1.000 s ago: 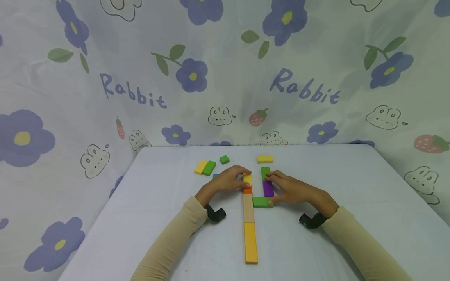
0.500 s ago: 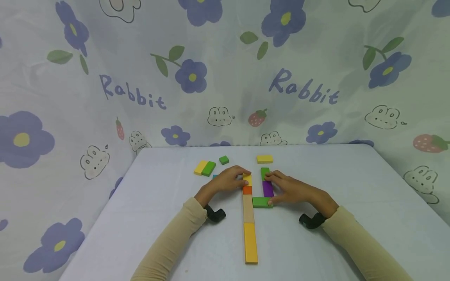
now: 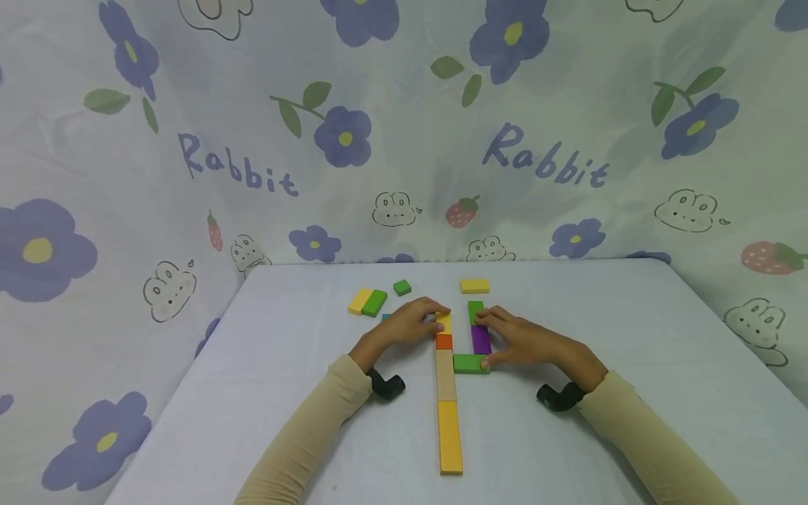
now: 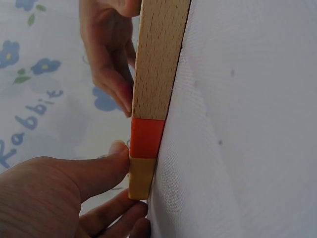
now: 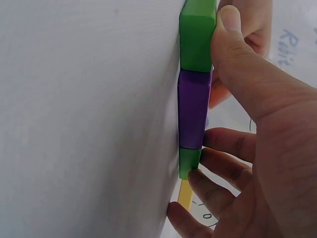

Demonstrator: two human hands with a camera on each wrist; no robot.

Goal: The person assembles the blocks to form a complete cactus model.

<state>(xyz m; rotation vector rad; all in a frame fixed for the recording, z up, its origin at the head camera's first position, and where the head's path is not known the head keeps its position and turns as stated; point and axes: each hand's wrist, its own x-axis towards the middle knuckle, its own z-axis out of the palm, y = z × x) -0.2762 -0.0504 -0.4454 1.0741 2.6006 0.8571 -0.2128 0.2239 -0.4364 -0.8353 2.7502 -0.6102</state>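
Left hand (image 3: 412,323) gripping, right hand (image 3: 525,341) touching

The left hand is pinching the short yellow block (image 3: 445,325), its thumb lying by the seam with the orange block (image 3: 444,341) and its fingers reaching round the far end. A wooden block (image 3: 445,375) and a long yellow block (image 3: 450,438) are extending that column toward the person on the desk (image 3: 543,456). The right hand is spreading its fingers uncurled: the thumb is touching the near green block (image 3: 468,363), which is lying crosswise beside the wooden block; other fingers are touching the purple block (image 3: 480,340) and far green block (image 3: 475,308). Beyond, a yellow slab (image 3: 475,286) and small green block (image 3: 402,287) are lying apart; a blue block (image 3: 386,317) is showing partly behind the left hand
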